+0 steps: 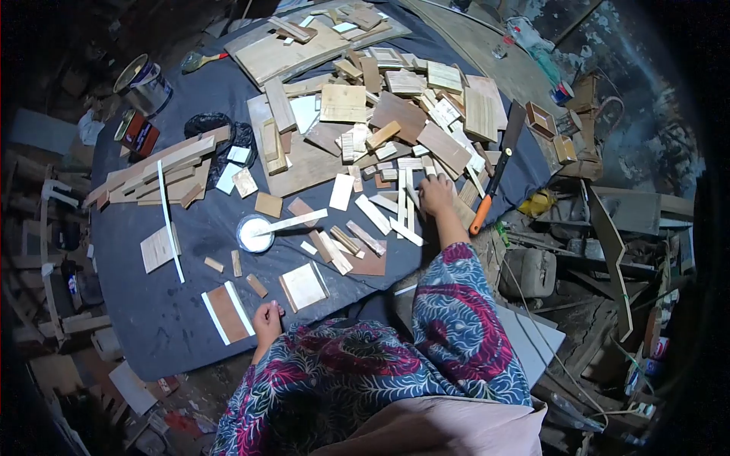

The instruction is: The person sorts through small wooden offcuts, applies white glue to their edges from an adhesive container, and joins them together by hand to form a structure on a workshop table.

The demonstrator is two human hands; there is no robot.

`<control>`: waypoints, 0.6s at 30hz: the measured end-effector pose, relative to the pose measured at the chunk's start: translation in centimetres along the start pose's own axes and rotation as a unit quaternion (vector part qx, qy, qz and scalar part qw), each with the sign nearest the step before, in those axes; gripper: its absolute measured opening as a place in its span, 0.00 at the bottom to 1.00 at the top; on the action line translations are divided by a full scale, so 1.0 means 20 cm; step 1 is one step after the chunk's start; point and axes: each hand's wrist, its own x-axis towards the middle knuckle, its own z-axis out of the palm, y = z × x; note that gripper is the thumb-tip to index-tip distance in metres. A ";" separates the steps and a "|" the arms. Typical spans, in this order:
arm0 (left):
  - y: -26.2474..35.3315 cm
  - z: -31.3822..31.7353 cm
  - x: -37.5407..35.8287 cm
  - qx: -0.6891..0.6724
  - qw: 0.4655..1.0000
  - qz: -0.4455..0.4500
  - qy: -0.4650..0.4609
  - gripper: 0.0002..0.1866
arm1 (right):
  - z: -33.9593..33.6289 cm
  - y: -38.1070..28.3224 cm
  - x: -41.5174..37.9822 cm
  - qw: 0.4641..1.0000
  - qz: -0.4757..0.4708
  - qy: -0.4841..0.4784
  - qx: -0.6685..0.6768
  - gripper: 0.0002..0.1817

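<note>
My right hand [436,194] reaches to the near edge of a heap of wood offcuts [399,114]. Its fingers are bent down among small pieces, beside pale wooden strips [402,201]; what is under the fingertips is hidden. Near the table's front edge, my left hand [268,323] rests with curled fingers and nothing visible in them. It lies between a brown panel with white side strips [227,312] and a pale square panel with wooden side strips [304,287]. A tub of white glue [255,233] stands further in, a flat white stick [296,221] lying across it.
An orange-handled saw [492,190] lies right of my right hand. Longer boards [163,171] and a thin white strip [170,220] are on the left. Behind them stand a paint can [144,85] and a red-brown tin [138,134]. A brush [201,61] lies at the back.
</note>
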 end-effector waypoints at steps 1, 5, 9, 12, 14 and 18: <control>-0.01 -0.01 -0.01 -0.006 1.000 -0.007 0.006 0.12 | -0.02 0.02 -0.01 0.999 0.009 0.023 0.039 0.09; -0.03 0.00 -0.04 -0.001 0.999 -0.020 0.028 0.12 | 0.04 0.10 0.00 0.941 0.074 0.076 0.321 0.10; 0.04 0.00 -0.07 0.052 0.997 -0.050 0.020 0.12 | 0.26 0.23 0.01 0.873 0.113 0.071 0.470 0.18; -0.13 -0.06 -0.03 0.098 0.995 0.019 -0.011 0.12 | 0.03 0.11 -0.04 0.811 0.186 -0.066 0.552 0.21; -0.05 -0.01 -0.04 0.052 0.998 0.000 0.022 0.12 | -0.14 -0.01 -0.03 0.692 0.323 -0.105 0.636 0.14; 0.04 0.01 -0.04 0.068 0.997 -0.015 -0.024 0.10 | 0.02 0.10 0.02 0.838 0.146 -0.048 0.524 0.08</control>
